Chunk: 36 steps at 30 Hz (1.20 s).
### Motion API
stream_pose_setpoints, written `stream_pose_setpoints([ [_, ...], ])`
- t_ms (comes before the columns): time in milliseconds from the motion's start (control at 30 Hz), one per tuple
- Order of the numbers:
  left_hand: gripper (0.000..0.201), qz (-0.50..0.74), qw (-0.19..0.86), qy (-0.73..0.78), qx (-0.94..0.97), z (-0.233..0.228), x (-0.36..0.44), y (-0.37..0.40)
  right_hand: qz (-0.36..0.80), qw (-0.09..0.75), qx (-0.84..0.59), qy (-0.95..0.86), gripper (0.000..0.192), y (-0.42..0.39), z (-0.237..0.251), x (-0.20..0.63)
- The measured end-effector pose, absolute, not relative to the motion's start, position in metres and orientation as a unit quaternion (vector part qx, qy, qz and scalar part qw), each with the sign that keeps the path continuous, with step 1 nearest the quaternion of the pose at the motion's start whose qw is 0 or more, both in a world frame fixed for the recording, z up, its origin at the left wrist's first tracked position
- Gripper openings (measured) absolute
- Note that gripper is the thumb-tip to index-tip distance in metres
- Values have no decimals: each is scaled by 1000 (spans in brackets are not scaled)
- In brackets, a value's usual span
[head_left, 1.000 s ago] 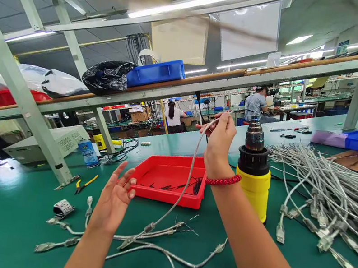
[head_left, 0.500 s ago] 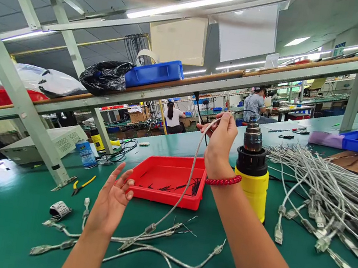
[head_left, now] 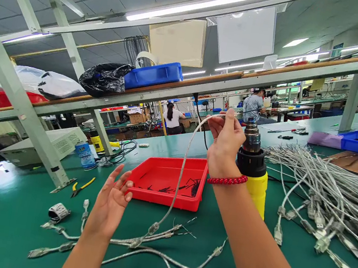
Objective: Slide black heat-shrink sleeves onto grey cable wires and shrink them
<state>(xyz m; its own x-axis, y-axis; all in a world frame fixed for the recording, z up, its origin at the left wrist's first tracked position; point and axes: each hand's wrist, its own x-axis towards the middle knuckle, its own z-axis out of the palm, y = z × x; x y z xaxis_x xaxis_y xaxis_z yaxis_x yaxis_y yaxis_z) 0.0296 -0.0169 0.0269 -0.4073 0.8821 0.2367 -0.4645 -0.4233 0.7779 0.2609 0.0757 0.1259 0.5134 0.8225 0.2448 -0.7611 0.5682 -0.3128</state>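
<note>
My right hand (head_left: 228, 140), a red bead bracelet at its wrist, pinches the upper end of a silvery USB cable (head_left: 184, 162). That end is beside the metal nozzle of an upright yellow heat gun (head_left: 258, 188); a dark thin tip seems to reach out over the nozzle. The cable hangs down to a lump and a plug near the mat. Palm up, my left hand (head_left: 110, 205) is open with nothing in it, by the front left corner of a red tray (head_left: 161, 199). Short black tubing pieces (head_left: 193, 187) lie in the tray.
More cables (head_left: 187, 267) lie in front of the tray, and a big cable pile (head_left: 337, 192) fills the right. Yellow-handled pliers (head_left: 82, 187), a rolled label strip (head_left: 58, 212) and a blue can (head_left: 85, 155) stand left. A shelf beam (head_left: 215, 81) crosses above. Other people sit farther back.
My right hand has moved slightly right, bringing the cable end closer to the heat gun nozzle. The cable's lower part has shifted a little. My left hand stays where it was.
</note>
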Motion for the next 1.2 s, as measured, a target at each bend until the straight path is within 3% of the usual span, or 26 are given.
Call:
stream_pose_setpoints([
  [133,62,770,422,332,344,26,29,-17,468,862,-79,-176,25,72,128,263],
  [900,33,688,443,345,460,17,30,-19,496,853,-60,-153,33,59,137,271],
  [1200,38,711,414,357,442,22,47,-27,472,863,-65,-167,33,61,135,271],
])
